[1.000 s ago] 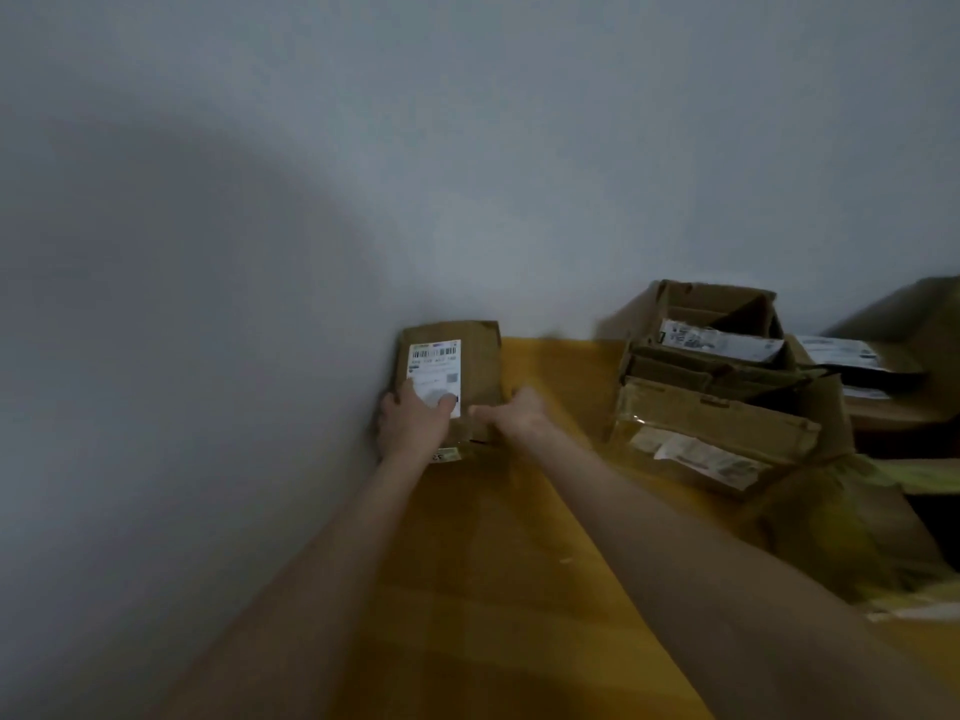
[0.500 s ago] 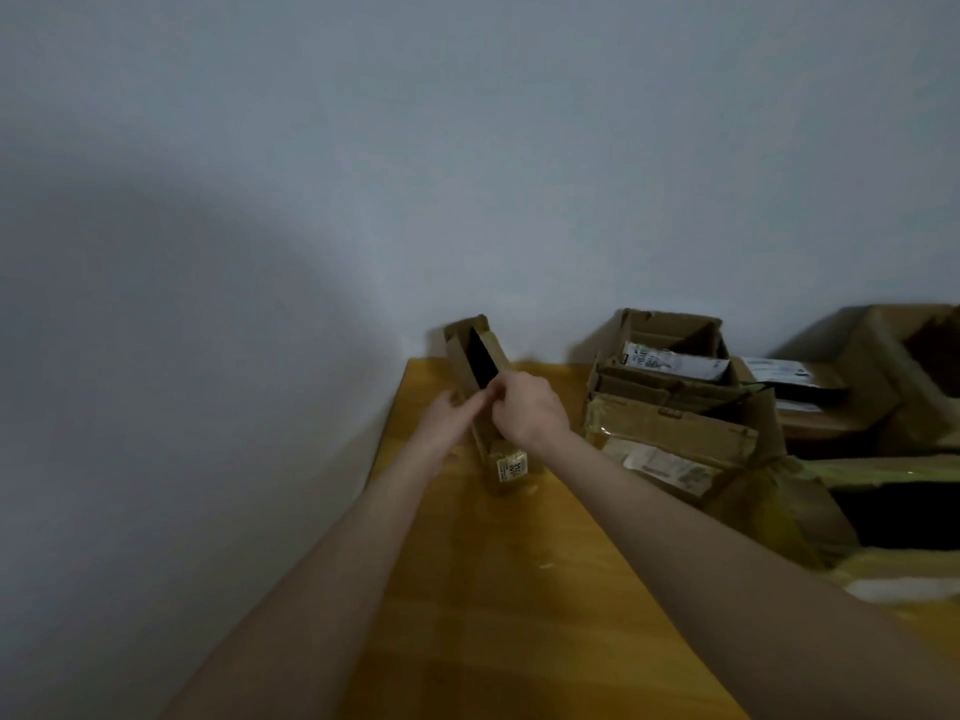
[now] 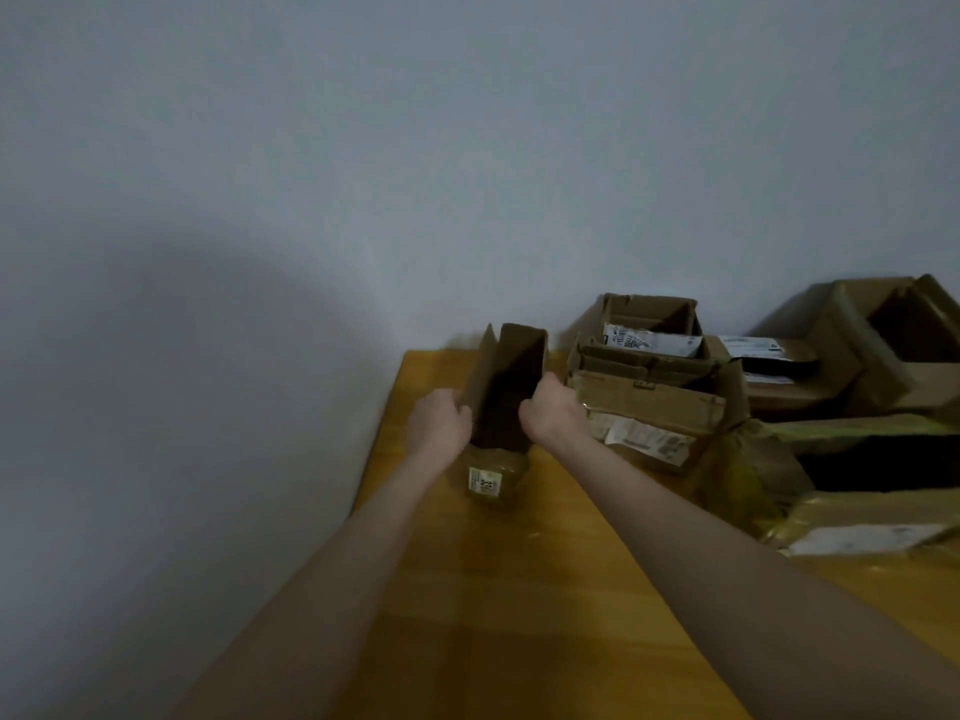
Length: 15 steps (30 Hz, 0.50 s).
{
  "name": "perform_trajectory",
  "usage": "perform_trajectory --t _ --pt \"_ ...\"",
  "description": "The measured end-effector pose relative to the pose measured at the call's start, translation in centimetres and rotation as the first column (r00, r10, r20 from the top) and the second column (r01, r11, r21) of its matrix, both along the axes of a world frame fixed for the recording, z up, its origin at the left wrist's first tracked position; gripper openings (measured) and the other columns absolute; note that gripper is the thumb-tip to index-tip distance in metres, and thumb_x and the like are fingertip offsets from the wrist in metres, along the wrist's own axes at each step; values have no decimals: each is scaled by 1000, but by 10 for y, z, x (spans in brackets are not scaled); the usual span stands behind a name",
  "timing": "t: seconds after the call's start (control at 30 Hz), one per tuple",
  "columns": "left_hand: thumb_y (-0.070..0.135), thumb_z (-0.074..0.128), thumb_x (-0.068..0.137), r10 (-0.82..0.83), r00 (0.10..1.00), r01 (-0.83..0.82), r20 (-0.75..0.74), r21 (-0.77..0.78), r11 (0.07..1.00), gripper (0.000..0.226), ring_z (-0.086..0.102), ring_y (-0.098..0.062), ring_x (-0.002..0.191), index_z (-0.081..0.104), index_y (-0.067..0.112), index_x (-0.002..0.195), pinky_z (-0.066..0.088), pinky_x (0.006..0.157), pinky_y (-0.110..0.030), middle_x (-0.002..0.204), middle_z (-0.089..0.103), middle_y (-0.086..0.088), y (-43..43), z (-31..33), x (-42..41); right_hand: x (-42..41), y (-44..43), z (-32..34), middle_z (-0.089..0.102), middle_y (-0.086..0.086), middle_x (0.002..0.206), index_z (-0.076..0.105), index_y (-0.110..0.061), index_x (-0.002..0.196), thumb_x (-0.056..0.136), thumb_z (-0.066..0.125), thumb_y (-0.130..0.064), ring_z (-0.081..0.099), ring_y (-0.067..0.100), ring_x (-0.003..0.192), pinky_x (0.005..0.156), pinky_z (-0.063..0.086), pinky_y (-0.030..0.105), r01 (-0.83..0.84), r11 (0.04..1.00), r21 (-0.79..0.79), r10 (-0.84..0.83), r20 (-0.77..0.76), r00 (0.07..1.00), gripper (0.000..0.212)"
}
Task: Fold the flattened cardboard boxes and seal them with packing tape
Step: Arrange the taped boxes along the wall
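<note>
A small brown cardboard box (image 3: pixel 506 387) stands on the far left part of the yellow wooden table (image 3: pixel 519 589), its open end facing me and dark inside. A small white label shows on its near lower flap. My left hand (image 3: pixel 439 423) grips the box's left wall. My right hand (image 3: pixel 553 407) grips its right wall. The fingertips of both hands are hidden behind the cardboard. No tape is in view.
Several open and crumpled cardboard boxes (image 3: pixel 649 387) with white shipping labels are piled to the right, reaching the right edge. A larger box (image 3: pixel 893 345) stands at the far right. The grey wall (image 3: pixel 363 174) runs behind and along the table's left edge.
The box lay flat with its label up a second ago. Both hands have since stood it up and spread its walls apart, so its opening is wider now.
</note>
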<state>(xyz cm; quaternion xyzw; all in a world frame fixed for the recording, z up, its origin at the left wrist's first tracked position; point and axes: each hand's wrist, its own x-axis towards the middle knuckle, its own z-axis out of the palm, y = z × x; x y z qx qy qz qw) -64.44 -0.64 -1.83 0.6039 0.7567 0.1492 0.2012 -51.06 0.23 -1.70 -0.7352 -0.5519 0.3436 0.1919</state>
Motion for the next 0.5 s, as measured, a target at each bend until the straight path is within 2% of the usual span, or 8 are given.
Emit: perform_trajectory --t 0.07,0.17,0.23,0.33,0.43,0.5 --pt "12 45 97 78 990 -81 117 21 997 26 62 -20 69 64 8 114 49 61 -29 91 65 -6 -2 3 -12 3 0 1 61 6 101 52 -11 116 95 50 -11 60 19 83 77 57 36 -12 998 56 16 -79 997 22" --pt "11 44 98 107 983 -115 149 49 992 28 59 -14 63 63 6 119 45 54 -22 92 64 -6 -1 8 -13 0 -2 13 61 5 101 52 -13 120 96 52 -11 57 17 81 70 52 30 -62 991 120 68 -46 997 24" --pt "11 44 98 100 986 -111 133 84 990 27 49 -6 59 65 6 116 33 47 -16 91 63 -6 5 10 -3 2 -4 22 62 7 111 49 -14 129 97 53 -20 61 22 94 75 54 34 -31 982 185 30 6 1000 33" --pt "12 44 98 103 989 -114 102 107 988 26 48 -9 65 66 7 112 28 45 -15 94 65 -7 15 11 15 22 -4 30 51 5 130 47 -20 134 96 54 -27 52 23 116 85 51 35 -87 947 309 23 205 979 39" --pt "14 43 100 76 991 -87 111 101 991 28 54 -17 78 63 9 120 40 55 -22 106 67 -9 25 8 34 50 -2 32 42 8 138 47 -20 134 94 55 -23 40 27 127 97 46 38 -177 939 294 63 361 931 41" --pt "17 44 100 28 990 -36 140 55 998 34 60 -25 98 52 11 133 52 76 -33 119 63 -11 31 2 45 67 -3 32 39 10 142 44 -19 137 92 57 -21 35 30 132 103 42 43 -197 951 239 77 432 898 47"
